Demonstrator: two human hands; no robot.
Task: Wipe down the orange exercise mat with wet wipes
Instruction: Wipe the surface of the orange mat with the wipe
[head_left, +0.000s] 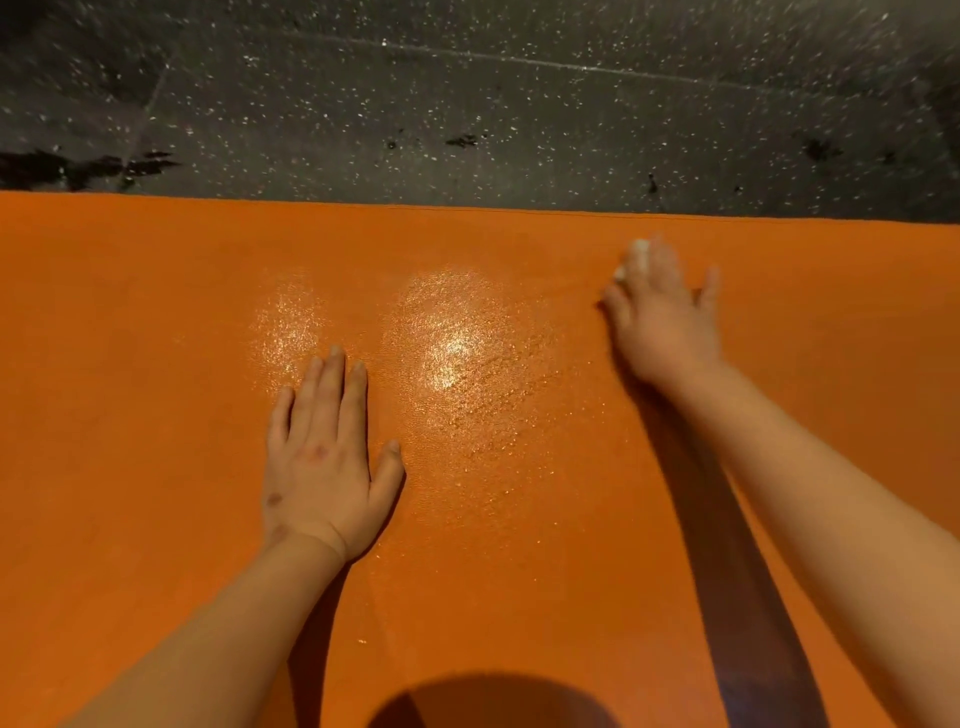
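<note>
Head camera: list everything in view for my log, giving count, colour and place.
exercise mat: 1, orange, fills the lower two thirds of the view
wet patches: 2, glossy, mid-mat between the hands
wet wipe: 1, white, mostly hidden under the right fingertips near the mat's far edge
floor: 1, dark grey with white specks, beyond the far edge
floor stains: several, black, mostly far left by the mat edge
shadow: 1, dark, rounded, bottom centre on the mat
left hand: 1, flat on the mat, fingers straight, left of centre
right hand: 1, blurred, pressing the wipe, upper right
</note>
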